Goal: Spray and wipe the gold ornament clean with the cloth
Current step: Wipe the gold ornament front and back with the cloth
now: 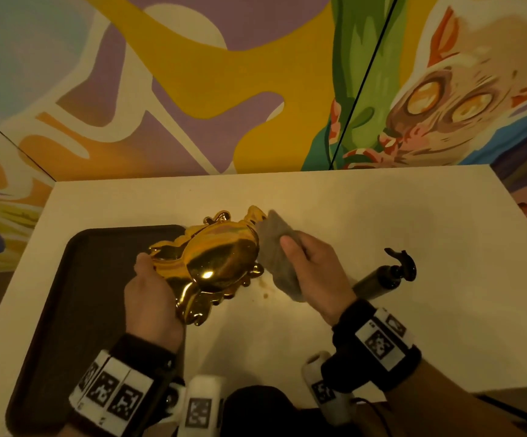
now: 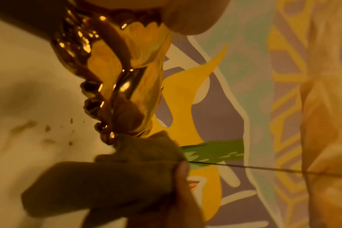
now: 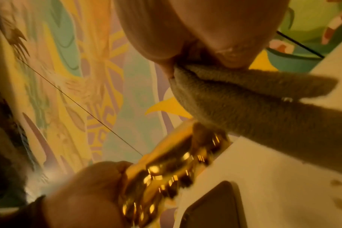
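Above table (image 1: 382, 216), glossy gold ornament (image 1: 214, 263)

Shiny gold on the ornament (image 1: 214, 263), dull grey-brown on the cloth (image 1: 279, 257). Dark brown for the tray (image 1: 91, 279), off-white for the table (image 1: 382, 216). Purple, yellow, green and orange swirls across the mural wall (image 1: 192, 74).
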`<state>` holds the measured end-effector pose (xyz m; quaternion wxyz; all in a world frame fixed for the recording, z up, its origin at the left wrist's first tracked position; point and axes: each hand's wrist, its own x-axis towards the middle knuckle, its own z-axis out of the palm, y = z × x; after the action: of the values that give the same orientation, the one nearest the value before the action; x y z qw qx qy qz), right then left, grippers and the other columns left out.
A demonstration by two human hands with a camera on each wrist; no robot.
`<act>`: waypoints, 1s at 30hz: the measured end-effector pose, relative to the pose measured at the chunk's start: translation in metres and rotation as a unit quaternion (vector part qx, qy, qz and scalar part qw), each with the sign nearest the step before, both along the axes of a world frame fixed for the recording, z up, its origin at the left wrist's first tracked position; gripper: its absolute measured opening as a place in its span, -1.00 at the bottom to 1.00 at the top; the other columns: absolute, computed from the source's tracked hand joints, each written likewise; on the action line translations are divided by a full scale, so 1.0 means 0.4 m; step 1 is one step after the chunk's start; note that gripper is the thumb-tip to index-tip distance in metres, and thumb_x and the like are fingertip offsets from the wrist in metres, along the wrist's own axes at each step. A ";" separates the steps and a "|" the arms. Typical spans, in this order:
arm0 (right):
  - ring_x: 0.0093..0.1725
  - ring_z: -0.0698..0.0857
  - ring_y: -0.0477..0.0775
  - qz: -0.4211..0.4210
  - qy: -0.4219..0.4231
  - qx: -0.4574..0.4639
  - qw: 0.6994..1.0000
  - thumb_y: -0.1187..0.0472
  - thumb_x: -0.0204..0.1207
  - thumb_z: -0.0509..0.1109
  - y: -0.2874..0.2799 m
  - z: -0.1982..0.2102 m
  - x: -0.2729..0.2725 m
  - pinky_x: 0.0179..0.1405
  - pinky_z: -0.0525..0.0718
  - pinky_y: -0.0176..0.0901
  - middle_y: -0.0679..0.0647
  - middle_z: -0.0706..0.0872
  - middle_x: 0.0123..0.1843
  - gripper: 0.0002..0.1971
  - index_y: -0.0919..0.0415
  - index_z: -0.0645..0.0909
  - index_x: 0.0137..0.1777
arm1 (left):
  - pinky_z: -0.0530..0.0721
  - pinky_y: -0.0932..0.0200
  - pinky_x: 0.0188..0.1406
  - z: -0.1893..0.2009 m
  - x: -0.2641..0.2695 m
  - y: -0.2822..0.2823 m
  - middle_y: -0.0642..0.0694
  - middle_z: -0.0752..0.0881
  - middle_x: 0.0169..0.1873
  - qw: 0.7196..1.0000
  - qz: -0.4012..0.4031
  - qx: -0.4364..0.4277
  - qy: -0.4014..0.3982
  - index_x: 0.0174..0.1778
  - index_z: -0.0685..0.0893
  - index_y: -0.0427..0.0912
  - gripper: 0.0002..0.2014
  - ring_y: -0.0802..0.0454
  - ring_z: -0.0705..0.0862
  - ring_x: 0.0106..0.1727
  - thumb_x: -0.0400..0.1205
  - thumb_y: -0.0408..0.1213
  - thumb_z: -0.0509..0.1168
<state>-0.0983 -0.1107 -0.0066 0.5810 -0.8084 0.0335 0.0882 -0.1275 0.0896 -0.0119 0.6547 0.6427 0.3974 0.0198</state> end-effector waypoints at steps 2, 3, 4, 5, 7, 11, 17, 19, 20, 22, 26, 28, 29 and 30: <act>-0.05 0.73 0.16 -0.024 -0.004 0.013 1.000 -0.06 0.68 0.18 -0.034 0.013 0.014 0.02 0.72 0.21 0.04 0.76 -0.09 -0.73 0.02 0.67 -0.03 | 0.56 -0.07 -0.12 0.013 0.015 -0.004 -0.07 0.52 -0.33 0.999 -0.016 0.007 -0.041 -0.27 0.47 -0.03 -0.65 0.05 0.52 -0.33 0.81 -0.08 -0.04; 0.01 0.74 0.15 -0.044 -0.003 0.026 0.999 -0.05 0.68 0.18 -0.057 0.018 0.020 0.09 0.72 0.18 0.04 0.77 -0.04 -0.76 -0.03 0.66 -0.02 | 0.52 -0.07 -0.13 0.016 0.028 -0.004 -0.10 0.51 -0.34 0.997 -0.035 0.036 -0.051 -0.30 0.43 -0.03 -0.63 0.03 0.51 -0.35 0.81 -0.08 -0.04; 0.05 0.73 0.11 -0.063 -0.001 0.038 0.997 -0.02 0.70 0.18 -0.084 0.019 0.025 0.12 0.71 0.11 0.01 0.76 -0.02 -0.79 -0.07 0.65 -0.01 | 0.53 -0.06 -0.17 0.015 0.043 -0.002 -0.19 0.55 -0.33 0.994 -0.057 0.074 -0.055 -0.28 0.45 -0.07 -0.63 -0.03 0.55 -0.34 0.81 -0.08 -0.04; 0.07 0.72 0.08 -0.078 0.000 0.050 0.996 0.01 0.71 0.18 -0.110 0.019 0.026 0.13 0.71 0.04 -0.04 0.75 0.00 -0.81 -0.11 0.63 -0.01 | 0.58 -0.04 -0.18 0.022 0.057 -0.002 -0.31 0.61 -0.27 0.991 -0.086 0.090 -0.051 -0.22 0.52 -0.13 -0.61 -0.12 0.63 -0.27 0.81 -0.06 -0.04; 0.13 0.71 0.04 -0.095 0.009 0.065 0.993 0.06 0.71 0.19 -0.155 0.015 0.021 0.18 0.67 0.03 -0.08 0.75 0.04 -0.82 -0.15 0.63 0.00 | 0.65 -0.01 -0.10 0.023 0.091 -0.003 -0.45 0.71 -0.15 0.976 -0.168 0.133 -0.041 -0.10 0.63 -0.25 -0.52 -0.28 0.72 -0.09 0.79 0.03 -0.04; 0.13 0.75 0.16 -0.105 0.024 0.030 0.994 0.10 0.72 0.19 -0.213 -0.014 -0.008 0.24 0.69 0.24 0.14 0.80 0.06 -0.78 -0.06 0.68 -0.01 | 0.57 0.07 -0.26 0.049 0.168 -0.041 -0.28 0.60 -0.41 0.878 -0.356 0.319 -0.011 -0.30 0.54 -0.28 -0.45 -0.15 0.64 -0.30 0.81 0.03 -0.09; 0.01 0.76 0.22 -0.068 0.037 -0.022 0.997 0.03 0.71 0.19 -0.253 -0.067 -0.053 0.14 0.70 0.30 0.20 0.81 -0.06 -0.69 0.18 0.71 0.03 | 0.48 0.00 -0.22 -0.005 0.276 -0.115 -0.18 0.48 -0.18 0.685 -0.524 0.503 0.055 0.57 0.26 -0.20 -0.58 -0.16 0.50 -0.17 0.77 -0.20 -0.02; 0.03 0.71 0.30 -0.051 0.044 -0.038 0.997 0.00 0.70 0.19 -0.258 -0.084 -0.067 0.13 0.64 0.31 0.28 0.76 -0.04 -0.66 0.24 0.68 0.03 | 0.42 0.02 -0.24 -0.035 0.295 -0.142 -0.14 0.46 -0.19 0.640 -0.550 0.532 0.064 0.53 0.34 -0.17 -0.59 -0.14 0.47 -0.19 0.76 -0.15 -0.03; 0.03 0.70 0.32 -0.044 0.047 -0.039 0.997 0.00 0.70 0.19 -0.261 -0.092 -0.072 0.12 0.63 0.30 0.30 0.75 -0.04 -0.65 0.25 0.67 0.01 | 0.41 0.03 -0.23 -0.045 0.299 -0.157 -0.14 0.48 -0.20 0.631 -0.554 0.538 0.074 0.48 0.41 -0.17 -0.59 -0.15 0.48 -0.19 0.77 -0.10 -0.06; 0.01 0.69 0.30 -0.033 0.056 -0.038 0.997 0.01 0.69 0.19 -0.262 -0.100 -0.079 0.08 0.64 0.26 0.29 0.73 -0.06 -0.65 0.27 0.66 -0.02 | 0.44 0.02 -0.20 -0.062 0.301 -0.178 -0.15 0.52 -0.20 0.624 -0.552 0.546 0.086 0.33 0.54 -0.21 -0.54 -0.16 0.51 -0.18 0.78 -0.02 -0.11; -0.07 0.62 0.37 -0.036 0.046 -0.036 0.998 0.04 0.70 0.20 -0.281 -0.120 -0.078 -0.16 0.51 0.00 0.37 0.66 -0.12 -0.64 0.35 0.60 -0.11 | 0.47 0.04 -0.18 -0.085 0.296 -0.214 -0.15 0.56 -0.25 0.628 -0.538 0.556 0.085 0.07 0.69 -0.24 -0.42 -0.18 0.55 -0.20 0.78 0.08 -0.15; -0.07 0.61 0.40 -0.039 0.037 -0.036 0.998 0.04 0.70 0.20 -0.289 -0.130 -0.074 -0.18 0.51 0.02 0.39 0.66 -0.12 -0.63 0.37 0.59 -0.10 | 0.44 0.06 -0.24 -0.098 0.296 -0.227 -0.13 0.56 -0.24 0.603 -0.552 0.570 0.086 0.18 0.66 -0.17 -0.47 -0.16 0.52 -0.22 0.78 0.06 -0.15; -0.06 0.61 0.41 -0.040 0.035 -0.033 0.998 0.03 0.70 0.21 -0.291 -0.134 -0.072 -0.18 0.55 0.11 0.41 0.66 -0.10 -0.62 0.38 0.60 -0.08 | 0.43 0.07 -0.24 -0.103 0.296 -0.233 -0.12 0.56 -0.24 0.597 -0.553 0.575 0.084 0.20 0.66 -0.16 -0.47 -0.15 0.51 -0.23 0.78 0.05 -0.15; -0.04 0.62 0.42 -0.041 0.035 -0.032 0.998 0.02 0.70 0.21 -0.292 -0.138 -0.070 -0.12 0.60 0.22 0.42 0.67 -0.08 -0.62 0.39 0.61 -0.05 | 0.45 0.06 -0.22 -0.105 0.297 -0.239 -0.13 0.57 -0.24 0.602 -0.548 0.575 0.084 0.15 0.67 -0.17 -0.46 -0.16 0.51 -0.23 0.78 0.06 -0.16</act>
<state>-0.1261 -0.2277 -0.0618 0.5564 -0.8210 0.0893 0.0915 -0.0088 -0.0061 -0.0540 0.0020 0.9825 -0.0697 -0.1729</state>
